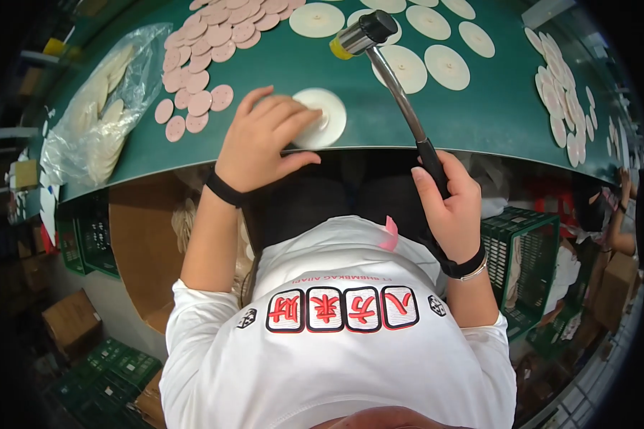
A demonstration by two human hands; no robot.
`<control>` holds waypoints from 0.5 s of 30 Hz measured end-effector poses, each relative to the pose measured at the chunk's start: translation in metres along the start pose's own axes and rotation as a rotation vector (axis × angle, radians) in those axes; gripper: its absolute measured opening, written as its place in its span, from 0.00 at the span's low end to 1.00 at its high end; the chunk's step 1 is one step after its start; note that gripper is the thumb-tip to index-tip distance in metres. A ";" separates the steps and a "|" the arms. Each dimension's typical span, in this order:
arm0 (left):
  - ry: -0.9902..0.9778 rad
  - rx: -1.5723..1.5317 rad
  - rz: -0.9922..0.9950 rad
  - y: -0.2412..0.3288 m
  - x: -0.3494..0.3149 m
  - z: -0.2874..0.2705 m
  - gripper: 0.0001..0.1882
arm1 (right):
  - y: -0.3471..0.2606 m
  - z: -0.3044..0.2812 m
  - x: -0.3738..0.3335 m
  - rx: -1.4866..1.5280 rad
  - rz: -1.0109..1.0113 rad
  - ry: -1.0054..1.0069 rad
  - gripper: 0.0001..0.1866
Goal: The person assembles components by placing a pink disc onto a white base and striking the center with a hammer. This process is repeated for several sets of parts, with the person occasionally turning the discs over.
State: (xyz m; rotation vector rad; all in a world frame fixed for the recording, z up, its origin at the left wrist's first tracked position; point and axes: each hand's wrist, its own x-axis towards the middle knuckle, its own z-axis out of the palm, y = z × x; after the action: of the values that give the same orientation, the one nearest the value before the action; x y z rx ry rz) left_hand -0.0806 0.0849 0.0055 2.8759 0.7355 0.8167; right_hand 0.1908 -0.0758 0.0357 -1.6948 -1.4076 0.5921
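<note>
My right hand (449, 204) is wrapped round the black handle of a two-faced mallet (401, 93). Its metal shaft slants up over the table, with a black face and a yellow face at the raised head. At the table's near edge lies a white round disc (329, 132) with a small raised centre. Over the left part of this disc reaches my left hand (272, 132), fingers stretched and slightly blurred, thumb apart. The index fingertip is at the disc's centre; whether it presses there I cannot tell.
The green table (257, 136) carries pink discs (200, 79) at left, white discs (447, 68) beyond the mallet and more piled at far right. A clear plastic bag (96, 114) of pale discs lies at left. Below stand a cardboard box (139, 250) and a green crate (519, 268). Another person's arm (619, 214) shows at right.
</note>
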 end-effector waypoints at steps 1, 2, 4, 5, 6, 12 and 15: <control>-0.030 0.014 0.038 0.002 -0.002 -0.003 0.21 | -0.001 -0.001 -0.001 0.037 0.016 -0.031 0.15; -0.065 0.025 0.075 0.004 -0.004 -0.004 0.20 | 0.000 -0.002 -0.001 0.076 0.036 -0.064 0.13; 0.039 -0.060 -0.004 0.017 -0.012 -0.002 0.19 | 0.001 -0.001 0.000 0.129 0.061 -0.080 0.11; 0.152 -0.150 -0.108 0.026 -0.017 -0.003 0.17 | -0.001 0.000 0.002 0.164 0.053 -0.088 0.11; 0.266 -0.242 -0.214 0.034 -0.019 -0.003 0.15 | -0.003 0.002 0.004 0.197 0.046 -0.096 0.10; 0.459 -1.324 -0.885 0.086 -0.007 0.010 0.09 | -0.014 0.016 0.009 0.582 0.136 -0.160 0.11; 0.400 -1.520 -0.948 0.092 -0.006 0.008 0.08 | -0.013 0.017 0.008 0.769 0.307 -0.170 0.11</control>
State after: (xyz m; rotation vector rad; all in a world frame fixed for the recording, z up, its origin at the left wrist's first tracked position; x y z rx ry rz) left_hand -0.0416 0.0013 0.0130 0.8974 0.7998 1.0399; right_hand 0.1725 -0.0627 0.0382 -1.2402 -0.8454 1.2835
